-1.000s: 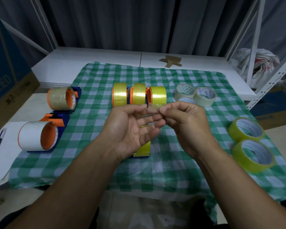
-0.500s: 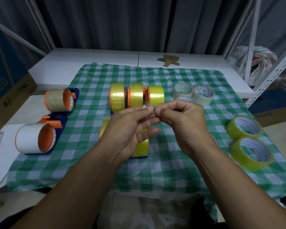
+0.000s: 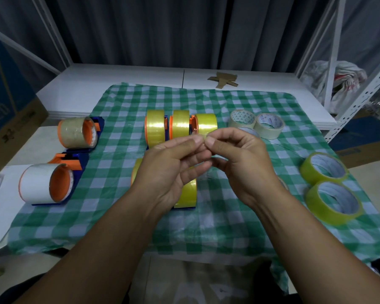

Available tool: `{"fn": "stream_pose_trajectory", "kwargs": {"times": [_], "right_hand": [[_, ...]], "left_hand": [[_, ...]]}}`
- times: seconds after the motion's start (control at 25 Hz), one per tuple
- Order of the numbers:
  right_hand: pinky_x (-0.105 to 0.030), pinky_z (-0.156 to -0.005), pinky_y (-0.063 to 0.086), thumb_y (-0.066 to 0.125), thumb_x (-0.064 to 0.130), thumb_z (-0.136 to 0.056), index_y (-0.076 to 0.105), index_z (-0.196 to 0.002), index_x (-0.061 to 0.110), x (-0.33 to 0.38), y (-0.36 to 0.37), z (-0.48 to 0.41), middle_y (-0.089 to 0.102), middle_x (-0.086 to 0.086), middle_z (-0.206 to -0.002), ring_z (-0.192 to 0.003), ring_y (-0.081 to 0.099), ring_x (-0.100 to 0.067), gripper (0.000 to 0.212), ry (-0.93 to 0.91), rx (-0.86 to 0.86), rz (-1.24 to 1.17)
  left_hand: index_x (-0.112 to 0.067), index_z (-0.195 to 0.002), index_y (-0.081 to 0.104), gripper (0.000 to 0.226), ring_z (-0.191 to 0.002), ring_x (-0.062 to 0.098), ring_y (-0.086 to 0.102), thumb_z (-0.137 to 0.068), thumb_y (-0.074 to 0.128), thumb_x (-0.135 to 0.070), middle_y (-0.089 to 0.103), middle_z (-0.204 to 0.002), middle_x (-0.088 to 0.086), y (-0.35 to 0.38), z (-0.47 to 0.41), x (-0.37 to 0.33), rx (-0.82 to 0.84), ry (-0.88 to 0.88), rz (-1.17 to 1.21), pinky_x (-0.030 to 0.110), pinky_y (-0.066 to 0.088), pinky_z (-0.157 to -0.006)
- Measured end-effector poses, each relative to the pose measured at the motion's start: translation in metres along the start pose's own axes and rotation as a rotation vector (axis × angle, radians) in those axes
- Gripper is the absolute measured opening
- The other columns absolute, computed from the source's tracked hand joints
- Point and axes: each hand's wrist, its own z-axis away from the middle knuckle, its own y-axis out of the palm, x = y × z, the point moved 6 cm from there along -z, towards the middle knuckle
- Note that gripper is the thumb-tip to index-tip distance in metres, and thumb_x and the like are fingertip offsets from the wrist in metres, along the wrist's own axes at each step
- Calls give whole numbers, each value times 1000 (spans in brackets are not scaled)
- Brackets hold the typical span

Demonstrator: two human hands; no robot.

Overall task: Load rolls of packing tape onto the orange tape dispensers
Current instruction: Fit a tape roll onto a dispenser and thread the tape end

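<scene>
My left hand (image 3: 171, 172) and right hand (image 3: 239, 159) meet fingertip to fingertip, both pinching a clear bit of tape (image 3: 204, 140) I can barely make out. A yellow roll (image 3: 188, 194) on its dispenser sits under my left hand. Three loaded dispensers (image 3: 180, 126) stand just beyond my fingertips.

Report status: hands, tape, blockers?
Left hand and right hand both pinch a clear tape end above the cloth. Loaded dispenser sits beneath them. Loose yellow rolls at right. No blocker seen.
</scene>
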Motion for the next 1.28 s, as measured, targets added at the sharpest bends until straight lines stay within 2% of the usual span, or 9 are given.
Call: {"fn": "stream_pose_trajectory", "kwargs": {"times": [0.24,0.4,0.52,0.72,0.84,0.96,1.04,1.12,1.28], "right_hand": [[-29,-67,54,64,0,-91,71,-86,8,7,-7,7,72,-9,-80,-72,66,-17,11,16,42,-3],[-26,-61,54,68,-1,-88,70,-91,5,7,-15,18,72,-10,-76,-64,65,-16,8,59,-21,-15],[-24,-58,53,72,-1,-85,66,-104,3,2,-20,30,73,-9,-77,-62,65,-15,20,95,-70,-34],[-27,-63,51,72,1,-86,68,-96,9,10,-23,43,71,-6,-80,-66,65,-13,14,99,-55,-44],[-29,-63,50,73,-1,-84,68,-100,11,24,-23,49,69,-5,-77,-66,65,-16,21,35,-43,-37],[-29,-60,53,70,-5,-88,62,-104,9,44,-23,58,64,-4,-71,-64,66,-17,23,-111,-53,130],[-27,-59,54,67,-7,-90,59,-100,6,60,-21,66,61,-6,-70,-63,65,-16,18,-202,-49,235],[-28,-62,58,66,-9,-90,60,-94,1,73,-23,72,59,-15,-74,-67,63,-20,12,-248,-51,289],[-29,-71,60,70,-5,-89,69,-91,-6,92,-41,81,67,-23,-81,-74,67,-22,3,-265,-63,357]], "left_hand": [[2,-113,69,21,-62,9,70,-96,64,-9,71,-72,5,13,2,4,37,-29,51,18,55,-50],[-2,-99,67,9,-59,9,68,-95,65,-10,69,-71,6,18,16,17,38,-6,35,18,55,-49],[0,-97,71,15,-62,11,67,-95,64,-14,68,-74,7,18,26,28,73,-34,59,20,56,-51],[-5,-97,74,13,-69,10,67,-92,63,-8,69,-78,5,28,38,29,167,-51,72,22,58,-53],[-4,-103,72,16,-66,9,68,-91,63,-8,69,-78,5,35,44,25,197,-104,88,22,58,-53],[0,-107,71,16,-59,8,67,-94,61,-4,67,-71,5,41,48,20,176,-111,92,21,57,-51],[2,-111,70,19,-59,8,67,-95,62,-2,69,-74,7,47,52,14,180,-89,66,19,57,-51],[3,-112,69,21,-62,9,69,-93,62,1,71,-80,10,53,53,9,192,-70,64,18,57,-53],[6,-112,68,21,-66,12,71,-92,62,4,71,-88,15,74,57,8,248,-83,60,20,58,-58]]}}
